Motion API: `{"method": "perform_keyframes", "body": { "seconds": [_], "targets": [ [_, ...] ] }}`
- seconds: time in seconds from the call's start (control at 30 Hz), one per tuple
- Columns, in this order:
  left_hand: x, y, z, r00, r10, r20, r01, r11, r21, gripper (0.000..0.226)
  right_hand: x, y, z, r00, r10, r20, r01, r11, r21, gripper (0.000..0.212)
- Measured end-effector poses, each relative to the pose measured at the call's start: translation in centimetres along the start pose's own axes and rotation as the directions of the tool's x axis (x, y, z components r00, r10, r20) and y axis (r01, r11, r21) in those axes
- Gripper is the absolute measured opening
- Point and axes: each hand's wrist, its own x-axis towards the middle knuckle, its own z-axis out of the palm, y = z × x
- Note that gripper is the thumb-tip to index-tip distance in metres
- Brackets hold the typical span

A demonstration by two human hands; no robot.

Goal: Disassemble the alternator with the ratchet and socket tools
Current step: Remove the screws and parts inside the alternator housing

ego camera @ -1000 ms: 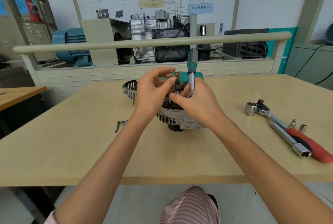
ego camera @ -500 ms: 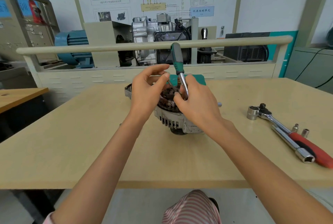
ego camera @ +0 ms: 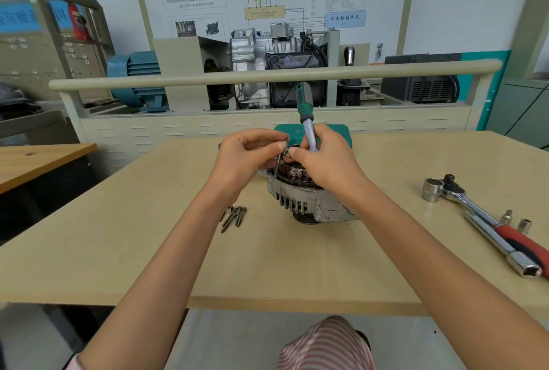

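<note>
The alternator (ego camera: 303,194) is sat mid-worktop (ego camera: 148,250). A long bolt (ego camera: 277,163) is pinched by the left hand (ego camera: 246,158); a green-handled ratchet (ego camera: 306,114) is gripped upright in the right hand (ego camera: 326,161).

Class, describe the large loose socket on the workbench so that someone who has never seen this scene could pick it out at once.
Start at the alternator in the middle of the wooden table and look right to the red-handled ratchet. The large socket stands upright at the ratchet's head end, the end farther from the person. Unlike the two small sockets beside the handle, it is wide, with its hexagonal opening facing up.
</note>
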Motion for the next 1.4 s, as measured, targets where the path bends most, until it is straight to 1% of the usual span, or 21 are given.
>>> {"method": "perform_keyframes", "body": {
  "seconds": [0.1,0.27,0.37,0.47,0.57,0.63,0.67,0.73,0.8,0.87,0.93,1.07,1.27,1.4],
  "targets": [
    [-0.1,0.1,-0.5,0.999,-0.025,0.047,0.027,0.998,-0.051,0.016,0.4,-0.3,-0.1,0.998,0.052,0.041,-0.055,0.996,0.071,0.026],
    [-0.2,0.4,-1.2,0.995,-0.019,0.102,0.019,1.000,0.001,0.024,0.7,-0.6,0.3,0.997,0.044,0.058,-0.048,0.997,0.066,0.027],
    [-0.4,0.3,-1.7,0.994,-0.005,0.112,0.000,0.999,0.051,0.023,0.8,-0.8,0.7,0.998,0.014,0.067,-0.015,1.000,0.015,0.028],
    [-0.6,0.1,-2.2,0.996,0.001,0.095,-0.005,0.999,0.044,0.020,0.7,-1.1,1.1,0.996,0.001,0.087,0.001,1.000,-0.024,0.028],
    [-0.5,-0.2,-2.6,0.998,-0.041,0.046,0.041,0.999,0.003,0.018,0.8,-1.5,1.4,0.994,-0.031,0.107,0.040,0.996,-0.075,0.026],
    [-0.3,-0.6,-3.2,0.996,-0.086,-0.001,0.085,0.996,-0.030,0.017,0.9,-1.7,1.3,0.992,-0.037,0.121,0.045,0.997,-0.066,0.022],
    [-0.2,-0.9,-3.7,0.993,-0.110,-0.032,0.109,0.994,-0.029,0.016,0.9,-1.8,1.2,0.992,-0.033,0.120,0.037,0.999,-0.035,0.021],
    [0.1,-1.9,-5.5,0.983,-0.162,-0.086,0.166,0.985,0.048,0.016,0.9,-1.7,0.7,0.996,-0.001,0.088,-0.006,0.997,0.081,0.019],
    [0.0,-3.4,-7.4,0.968,-0.227,-0.110,0.246,0.945,0.215,0.019,0.9,-1.4,0.0,0.999,0.030,0.029,-0.034,0.983,0.180,0.019],
    [-0.4,-5.2,-8.9,0.948,-0.292,-0.125,0.317,0.892,0.321,0.019,0.9,-1.0,-0.6,0.999,0.006,-0.054,0.003,0.988,0.157,0.019],
    [-0.9,-6.9,-9.7,0.930,-0.341,-0.135,0.367,0.856,0.364,0.019,0.7,-0.9,-0.9,0.992,-0.031,-0.122,0.046,0.992,0.118,0.018],
    [-1.0,-8.8,-10.4,0.918,-0.379,-0.115,0.385,0.788,0.480,0.014,0.7,-0.7,-1.5,0.985,-0.061,-0.159,0.086,0.984,0.157,0.016],
    [-0.2,-8.8,-10.2,0.913,-0.399,-0.080,0.371,0.737,0.565,0.014,1.1,-0.4,-2.2,0.977,-0.066,-0.201,0.098,0.983,0.157,0.016],
    [0.1,-8.7,-10.0,0.907,-0.415,-0.075,0.375,0.710,0.596,0.016,1.0,-0.4,-2.2,0.975,-0.069,-0.212,0.111,0.975,0.191,0.018]
  ]
}}
